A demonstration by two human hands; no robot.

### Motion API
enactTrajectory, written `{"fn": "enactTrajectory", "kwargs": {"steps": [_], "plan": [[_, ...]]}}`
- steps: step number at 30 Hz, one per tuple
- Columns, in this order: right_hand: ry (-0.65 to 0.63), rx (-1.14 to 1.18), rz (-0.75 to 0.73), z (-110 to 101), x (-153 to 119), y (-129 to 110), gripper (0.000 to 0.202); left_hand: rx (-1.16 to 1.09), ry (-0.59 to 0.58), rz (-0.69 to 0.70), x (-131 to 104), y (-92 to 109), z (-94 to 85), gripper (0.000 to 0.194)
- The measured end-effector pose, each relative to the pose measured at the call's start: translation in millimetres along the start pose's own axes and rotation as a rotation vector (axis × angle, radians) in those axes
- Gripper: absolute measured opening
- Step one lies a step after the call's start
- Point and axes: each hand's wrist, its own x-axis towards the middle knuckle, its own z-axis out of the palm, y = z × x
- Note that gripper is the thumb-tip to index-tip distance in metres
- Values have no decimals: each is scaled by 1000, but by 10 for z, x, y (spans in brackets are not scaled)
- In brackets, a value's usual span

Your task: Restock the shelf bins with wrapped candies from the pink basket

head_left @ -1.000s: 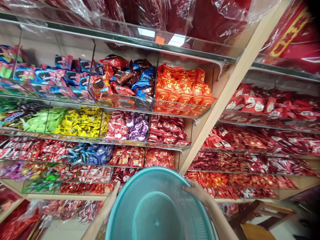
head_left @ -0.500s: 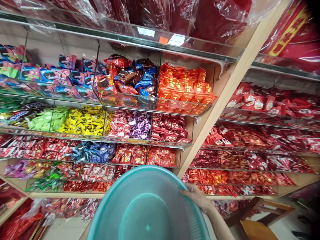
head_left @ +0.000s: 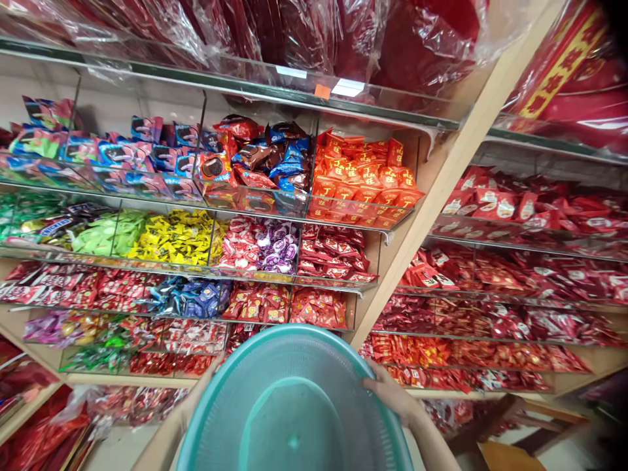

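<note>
A round teal plastic basket [head_left: 294, 425] with finely slotted sides fills the lower middle, its open top facing me. Nothing lies inside it. My right hand [head_left: 390, 396] grips its right rim, with fingertips hooked over onto the inner wall. At the left rim my left hand [head_left: 203, 383] holds the basket from the outer side; its fingers are partly hidden behind the rim. Beyond the basket, shelf bins hold wrapped sweets, among them red packets [head_left: 318, 307], purple-wrapped candies [head_left: 277, 245] and yellow packets [head_left: 179, 237].
Orange-red snack packets [head_left: 363, 176] and blue and brown packets [head_left: 269, 154] fill upper bins behind clear dividers. A wooden upright [head_left: 422, 222] parts these shelves from more red packets [head_left: 520, 268] on the right. At lower right stands a wooden stool-like frame [head_left: 534, 425].
My left hand has come up into view at the basket's left rim. The shelves have shifted slightly right at the left side; my right hand keeps its hold.
</note>
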Motion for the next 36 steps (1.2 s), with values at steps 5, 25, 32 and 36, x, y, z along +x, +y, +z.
{"fn": "enactTrajectory", "kwargs": {"steps": [5,25,32,36], "plan": [[-66,-136,-96,15,47,-110,39,8,-194,-112,-30,491,44,70],[258,-475,-205,70,727,-413,42,794,61,188,628,597,207,15],[508,-628,-11,317,1393,-638,46,798,78,208,537,616,317,14],[561,-644,61,411,1504,-619,55,798,93,216,509,600,318,13]]}}
